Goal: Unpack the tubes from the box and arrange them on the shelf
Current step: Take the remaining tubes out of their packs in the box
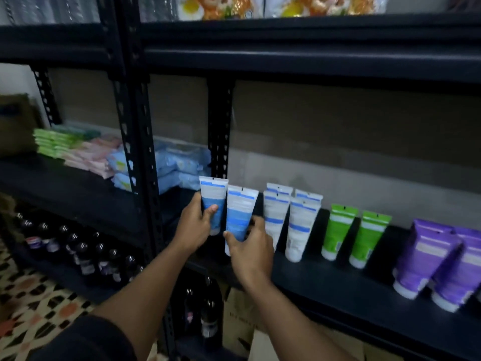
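Reaching both bare forearms up and forward from the bottom of the view toward the black shelf point(338, 287); gripping one blue tube point(213, 201) with the left hand point(194, 226), thumb laid across the front of it and fingers curled round the back, wrist bent a little inward; gripping a second blue tube point(239, 214) with the right hand point(253, 247), thumb hooked on its left edge and fingers wrapped round the right side, so a snug hold on both, nothing loose; holding the pair upright, cap down and flat crimped end up, just beside each other at the left end of the row, close to the black upright post point(218, 142); honestly no telling whether resting on the board or hanging just above it; lining up next to four white tubes point(299, 225) standing in two pairs, then two green tubes point(338, 231), then purple tubes point(426, 256) further right, all cap down; also catching a cardboard box point(239, 316) down under the shelf, partly hidden behind the right forearm.
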Demonstrator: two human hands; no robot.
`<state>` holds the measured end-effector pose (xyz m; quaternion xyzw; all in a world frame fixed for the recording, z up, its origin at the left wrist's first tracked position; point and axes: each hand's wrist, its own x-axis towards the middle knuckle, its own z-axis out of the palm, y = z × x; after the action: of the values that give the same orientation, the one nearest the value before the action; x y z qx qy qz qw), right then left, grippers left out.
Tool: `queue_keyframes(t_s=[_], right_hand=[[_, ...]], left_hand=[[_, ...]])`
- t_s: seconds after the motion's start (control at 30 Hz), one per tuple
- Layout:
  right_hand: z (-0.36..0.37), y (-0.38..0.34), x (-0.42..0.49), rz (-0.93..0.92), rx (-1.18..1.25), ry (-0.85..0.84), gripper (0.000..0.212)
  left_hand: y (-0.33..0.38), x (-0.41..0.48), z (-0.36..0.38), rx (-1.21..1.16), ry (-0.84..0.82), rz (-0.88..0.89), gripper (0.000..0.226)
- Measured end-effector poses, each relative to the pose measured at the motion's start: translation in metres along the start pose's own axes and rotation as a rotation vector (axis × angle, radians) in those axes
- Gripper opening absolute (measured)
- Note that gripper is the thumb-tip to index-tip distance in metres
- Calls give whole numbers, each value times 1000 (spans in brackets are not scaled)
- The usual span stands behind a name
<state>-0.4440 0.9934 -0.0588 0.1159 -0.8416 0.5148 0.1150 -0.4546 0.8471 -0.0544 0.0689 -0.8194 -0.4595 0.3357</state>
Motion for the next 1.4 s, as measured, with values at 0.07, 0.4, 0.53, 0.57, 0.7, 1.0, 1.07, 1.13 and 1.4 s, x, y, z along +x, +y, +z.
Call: queue_keyframes(t_s=[0.07,0.4,0.53,0.57,0.7,1.0,1.07,1.13,1.4], right_hand=[[18,4,10,19,-35,6,45],[65,10,68,175,-75,121,36],[69,11,73,219,-69,168,49],[70,12,74,218,-64,180,55],[70,13,74,202,-49,187,71],[63,14,62,271,-9,109,94],[60,13,50,271,40,94,96],[55,9,33,238,83,63,93],[17,43,-93,-143,145,-11,29]], left_hand=[[-14,12,2,-30,-27,-36,39],[-50,44,30,-148,-112,-41,49],[-48,52,39,-158,-103,-45,50],[-49,54,41,-163,-101,-45,51],[-50,56,44,-178,-103,-59,50],[-53,52,42,-193,-99,-134,66],[-49,45,39,-185,-25,-155,65],[-40,32,34,-180,70,-143,59],[-22,-94,27,-357,380,-112,14]])
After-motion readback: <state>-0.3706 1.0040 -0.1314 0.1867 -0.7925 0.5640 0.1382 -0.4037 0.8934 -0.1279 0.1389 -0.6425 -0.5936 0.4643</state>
